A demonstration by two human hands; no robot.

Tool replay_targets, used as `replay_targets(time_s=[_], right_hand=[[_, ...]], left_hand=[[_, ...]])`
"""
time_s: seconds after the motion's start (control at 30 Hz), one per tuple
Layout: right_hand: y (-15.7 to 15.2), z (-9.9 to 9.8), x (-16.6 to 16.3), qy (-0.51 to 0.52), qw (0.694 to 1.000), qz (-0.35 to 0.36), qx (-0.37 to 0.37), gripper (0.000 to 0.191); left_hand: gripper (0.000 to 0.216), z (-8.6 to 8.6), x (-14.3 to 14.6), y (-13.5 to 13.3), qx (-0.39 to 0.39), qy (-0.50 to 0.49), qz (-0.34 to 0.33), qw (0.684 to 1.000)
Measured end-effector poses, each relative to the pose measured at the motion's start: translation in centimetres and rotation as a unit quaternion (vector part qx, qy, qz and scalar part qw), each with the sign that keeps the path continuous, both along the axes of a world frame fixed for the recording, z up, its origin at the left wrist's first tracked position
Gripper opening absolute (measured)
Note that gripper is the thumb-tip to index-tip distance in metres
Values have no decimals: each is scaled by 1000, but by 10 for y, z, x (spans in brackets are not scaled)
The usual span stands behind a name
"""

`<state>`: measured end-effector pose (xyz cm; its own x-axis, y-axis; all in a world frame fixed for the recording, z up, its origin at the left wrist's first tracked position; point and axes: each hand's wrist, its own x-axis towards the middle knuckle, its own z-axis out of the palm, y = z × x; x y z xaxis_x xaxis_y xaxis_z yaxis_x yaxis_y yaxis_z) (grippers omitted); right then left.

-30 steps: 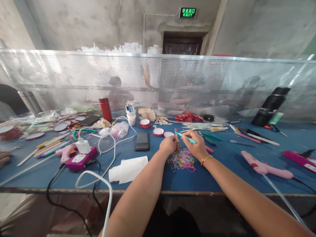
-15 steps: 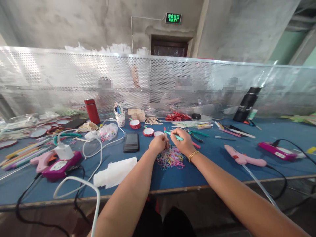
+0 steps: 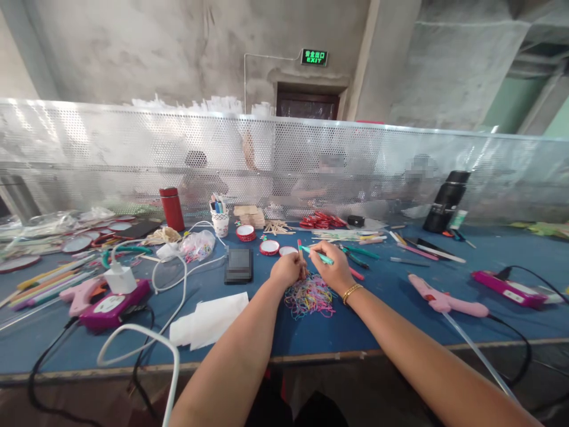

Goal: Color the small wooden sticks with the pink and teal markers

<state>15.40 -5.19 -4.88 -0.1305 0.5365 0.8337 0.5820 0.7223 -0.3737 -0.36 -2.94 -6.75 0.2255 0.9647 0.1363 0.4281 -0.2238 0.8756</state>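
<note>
My left hand (image 3: 287,270) is closed around a small craft stick (image 3: 300,248) with a red, coloured upper end, held upright. In my right hand (image 3: 333,267) is a teal marker (image 3: 322,256), gripped like a pen, its tip at or very near the stick's coloured end; whether they touch I cannot tell. Below both hands lies a tangled pile of thin multicoloured bands or strings (image 3: 311,299). Red-rimmed round discs (image 3: 269,247) lie just beyond my left hand.
Left of my arms are white paper (image 3: 213,320), a black device (image 3: 239,265), white cables and a purple power strip (image 3: 111,309). A pink glue gun (image 3: 447,301) lies at right. Farther back stand a red flask (image 3: 172,210), a pen cup (image 3: 220,224) and a black flask (image 3: 446,203).
The head view has tilted up slightly, so everything sits a little lower in the picture. Both hands keep nearly the same hold, stick and marker still close together.
</note>
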Motion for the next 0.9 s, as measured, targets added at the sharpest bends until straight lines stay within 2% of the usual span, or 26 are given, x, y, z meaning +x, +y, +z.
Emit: replay_targets(time_s=[0.27, 0.57, 0.77, 0.9], right_hand=[[0, -1, 0, 5, 1000, -7, 4, 13], [1, 3, 1, 7, 1000, -15, -1, 13], [-3, 6, -1, -3, 1000, 20, -1, 11], [-2, 7, -1, 1, 1000, 0, 3, 13]], left_hand=[[16, 2, 0, -1, -3, -12, -3, 1000], [15, 5, 2, -1, -21, -12, 23, 999], [14, 7, 2, -3, -40, -33, 21, 998], [13, 5, 2, 0, -46, -46, 23, 998]])
